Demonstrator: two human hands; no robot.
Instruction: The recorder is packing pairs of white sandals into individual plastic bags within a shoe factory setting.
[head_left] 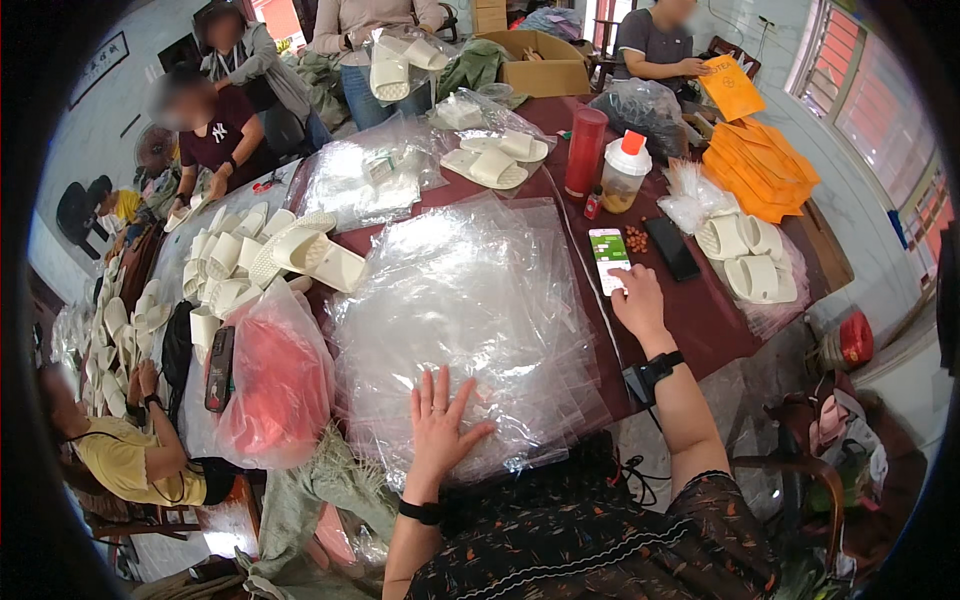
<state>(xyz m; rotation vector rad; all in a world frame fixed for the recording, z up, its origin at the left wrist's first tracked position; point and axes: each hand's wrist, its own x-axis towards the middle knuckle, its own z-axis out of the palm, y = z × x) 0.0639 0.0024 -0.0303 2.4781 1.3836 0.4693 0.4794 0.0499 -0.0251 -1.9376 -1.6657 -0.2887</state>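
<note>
My left hand (438,428) lies flat with its fingers spread on a wide stack of clear plastic bags (460,290) on the table in front of me. My right hand (638,302) reaches out to a phone (606,250) with a lit screen, lying right of the bags. A finger touches the lower part of that screen; the hand grips nothing. Beside the phone are a small heap of reddish-brown round items (635,239) and a dark flat phone-like object (671,248). Left of the bags, cream slide sandals (318,258) are piled up.
A pink plastic bag (275,390) stands at the table's left edge. Beyond my right hand are a red cylinder (586,150), a shaker cup (624,175), orange packets (760,170) and more sandals (758,278). Several people work around the table. A chair (830,490) stands at right.
</note>
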